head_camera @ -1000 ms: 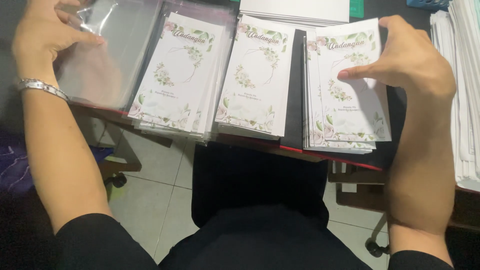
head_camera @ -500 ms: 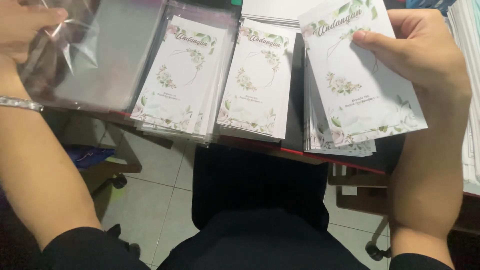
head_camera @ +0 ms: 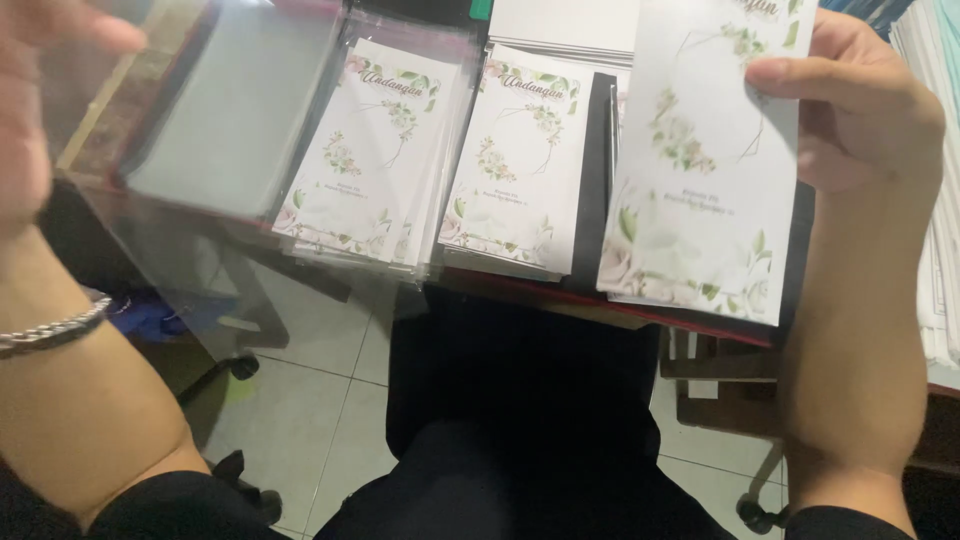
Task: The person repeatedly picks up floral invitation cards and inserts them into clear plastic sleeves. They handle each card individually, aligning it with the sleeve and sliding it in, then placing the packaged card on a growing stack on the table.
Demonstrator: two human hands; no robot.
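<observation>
Below, a pale tiled floor (head_camera: 300, 400) shows past the red-edged front of the bench (head_camera: 600, 305), with the wheeled foot of a chair (head_camera: 240, 365) on the tiles at left and another caster at lower right. On the bench lie two stacks of floral cards: the left stack (head_camera: 365, 160) sits inside clear sleeves, the middle stack (head_camera: 515, 165) is bare, with a dark strip of bench beside it. More white sheets (head_camera: 930, 180) are piled at the far right edge.

The right hand (head_camera: 850, 110) grasps a single floral card (head_camera: 700, 170), thumb on its face near the upper right edge, fingers behind; the card is lifted clear of the bench and hangs just right of the middle stack. The left hand (head_camera: 40, 110), blurred, with a metal bracelet (head_camera: 55, 328) on the wrist, is raised at the left edge, pinching a clear plastic sleeve (head_camera: 200, 170) that droops over the bench corner, well apart from the card.
</observation>
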